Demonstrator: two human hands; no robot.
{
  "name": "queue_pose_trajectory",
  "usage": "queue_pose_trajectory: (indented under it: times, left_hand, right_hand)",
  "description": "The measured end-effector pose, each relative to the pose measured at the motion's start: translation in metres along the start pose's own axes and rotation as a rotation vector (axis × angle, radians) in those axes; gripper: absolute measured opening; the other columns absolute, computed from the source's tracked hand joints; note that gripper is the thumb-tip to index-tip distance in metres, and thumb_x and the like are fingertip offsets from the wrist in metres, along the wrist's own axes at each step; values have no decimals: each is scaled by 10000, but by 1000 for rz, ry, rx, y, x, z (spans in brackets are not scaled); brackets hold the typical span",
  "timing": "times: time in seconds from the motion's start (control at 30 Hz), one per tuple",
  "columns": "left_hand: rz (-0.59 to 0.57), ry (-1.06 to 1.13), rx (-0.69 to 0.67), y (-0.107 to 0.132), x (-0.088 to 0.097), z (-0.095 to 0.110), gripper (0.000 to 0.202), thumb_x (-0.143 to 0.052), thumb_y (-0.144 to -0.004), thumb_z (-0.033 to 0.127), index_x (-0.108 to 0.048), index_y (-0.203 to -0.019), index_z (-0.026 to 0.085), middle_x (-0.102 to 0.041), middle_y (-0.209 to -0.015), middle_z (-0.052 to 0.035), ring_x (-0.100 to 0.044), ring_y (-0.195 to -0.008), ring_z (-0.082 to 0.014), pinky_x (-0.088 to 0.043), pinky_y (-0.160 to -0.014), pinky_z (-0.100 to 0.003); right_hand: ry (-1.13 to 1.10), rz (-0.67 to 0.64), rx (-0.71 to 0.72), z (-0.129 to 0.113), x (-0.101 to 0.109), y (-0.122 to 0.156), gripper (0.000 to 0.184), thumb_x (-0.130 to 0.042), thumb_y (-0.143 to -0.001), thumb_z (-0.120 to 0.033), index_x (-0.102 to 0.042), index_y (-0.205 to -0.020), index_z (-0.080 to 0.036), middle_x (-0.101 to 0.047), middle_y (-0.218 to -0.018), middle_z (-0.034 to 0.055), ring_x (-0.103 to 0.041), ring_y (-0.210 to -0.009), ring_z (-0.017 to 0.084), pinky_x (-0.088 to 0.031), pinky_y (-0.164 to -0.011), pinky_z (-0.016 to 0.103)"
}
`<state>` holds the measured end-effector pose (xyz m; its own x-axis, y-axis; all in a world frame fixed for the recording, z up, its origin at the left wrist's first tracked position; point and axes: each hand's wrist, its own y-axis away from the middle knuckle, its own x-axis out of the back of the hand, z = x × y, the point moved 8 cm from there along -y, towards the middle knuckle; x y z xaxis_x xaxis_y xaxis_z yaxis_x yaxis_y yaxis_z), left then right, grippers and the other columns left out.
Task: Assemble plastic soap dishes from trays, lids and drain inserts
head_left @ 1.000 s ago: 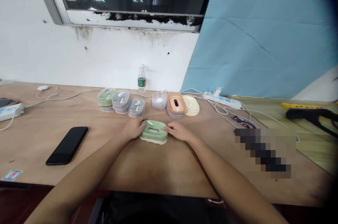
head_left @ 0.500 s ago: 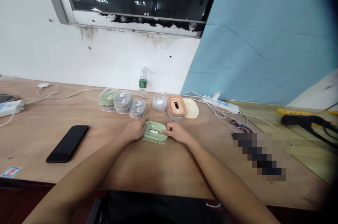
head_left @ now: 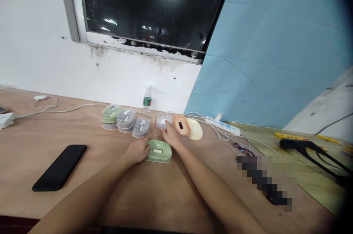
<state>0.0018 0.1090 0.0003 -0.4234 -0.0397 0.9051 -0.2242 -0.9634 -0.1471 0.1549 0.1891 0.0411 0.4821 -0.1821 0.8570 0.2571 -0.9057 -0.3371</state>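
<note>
A pale green soap box (head_left: pixel 159 152) with an oblong slot in its top lies on the table in front of me. My left hand (head_left: pixel 138 150) is closed around its left end. Beyond the box, my right hand (head_left: pixel 172 135) reaches to the stacked clear lids (head_left: pixel 163 119), thumb and forefinger apart at their near edge; whether it touches them I cannot tell. Right of the lids stand an orange tray (head_left: pixel 184 125) with a dark slot and a stack of cream trays (head_left: pixel 196 129).
Lidded boxes, green (head_left: pixel 111 114) and grey (head_left: pixel 126 119), stand in a row at the back left. A plastic bottle (head_left: pixel 147 100) is by the wall. A black phone (head_left: pixel 60 167) lies left; a power strip (head_left: pixel 224 127) with cables lies at the right back.
My right hand has let go of the green soap box's right end and moved forward to the clear lids. My left hand stays on the box. The camera view has tilted up.
</note>
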Motion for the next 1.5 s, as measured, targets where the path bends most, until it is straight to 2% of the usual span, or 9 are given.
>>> queue_pose_trajectory:
  times: [0.17, 0.33, 0.53, 0.7, 0.83, 1.03, 1.23, 1.37, 1.5]
  left_hand:
    - [-16, -6, -4, 2, 5, 5, 380, -375, -900, 281, -504, -1246, 195, -619, -1183, -121, -646, -1002, -263, -487, -837, -369]
    - [-37, -30, 6, 1, 1, 2, 383, -356, -913, 298, -483, -1263, 207, -607, -1205, -105, -640, -1012, -254, -484, -841, -359]
    - [-32, -29, 0, 0, -1, 1, 385, -362, -913, 311, -486, -1264, 212, -607, -1204, -100, -637, -1021, -257, -479, -846, -362]
    - [-24, -13, -7, 0, 0, 2, 381, -359, -914, 320, -493, -1250, 203, -606, -1207, -107, -640, -1015, -264, -482, -839, -368]
    - [-23, -2, -10, 0, 0, 2, 379, -357, -918, 336, -500, -1245, 209, -608, -1203, -105, -639, -1017, -268, -481, -843, -373]
    - [-9, -1, -21, -1, -1, 1, 393, -350, -919, 341, -493, -1259, 205, -619, -1180, -103, -635, -1025, -270, -479, -853, -376]
    - [-14, -2, -19, -1, 0, 1, 400, -355, -919, 360, -498, -1260, 208, -612, -1201, -103, -636, -1026, -268, -477, -864, -376]
    - [-15, 3, -16, 0, 1, 2, 404, -352, -921, 368, -496, -1263, 208, -607, -1218, -103, -633, -1041, -266, -475, -875, -369]
    - [-16, -6, -16, 0, 2, 3, 397, -350, -922, 367, -496, -1257, 213, -616, -1209, -99, -633, -1038, -264, -476, -873, -369]
  right_hand:
    - [-24, 21, -100, 5, -12, -11, 331, -512, -885, -316, -538, -1184, -177, -685, -902, 96, -626, -882, 249, -407, -705, 303]
    - [20, 36, -148, 7, -14, -7, 441, -527, -873, -363, -489, -1264, -161, -694, -926, 105, -627, -929, 260, -408, -716, 303]
    - [-134, 126, -121, 18, -18, -8, 169, -503, -870, -256, -576, -1009, -195, -693, -807, 47, -639, -800, 201, -404, -690, 277]
    - [-346, 207, -138, 23, -18, 2, 207, -536, -837, -304, -538, -1017, -203, -643, -608, -20, -633, -659, 201, -402, -635, 281]
    - [-418, 233, -131, 25, -18, 6, 263, -579, -805, -381, -531, -992, -203, -638, -595, -22, -628, -629, 205, -402, -612, 283]
    - [-532, 233, -51, 23, -15, 8, 193, -445, -881, -355, -524, -973, -204, -654, -613, -12, -630, -628, 185, -425, -639, 283]
    - [-478, 198, -93, 29, -17, 6, 344, -483, -858, -329, -518, -1174, -199, -647, -594, -18, -629, -622, 205, -434, -625, 302]
    - [-409, 157, -51, 28, -21, 5, 208, -458, -867, -316, -592, -997, -223, -634, -572, -17, -632, -631, 199, -423, -629, 296]
    - [-472, 175, -42, 29, -20, 5, 144, -470, -850, -295, -545, -950, -225, -620, -560, -38, -607, -572, 178, -405, -592, 270]
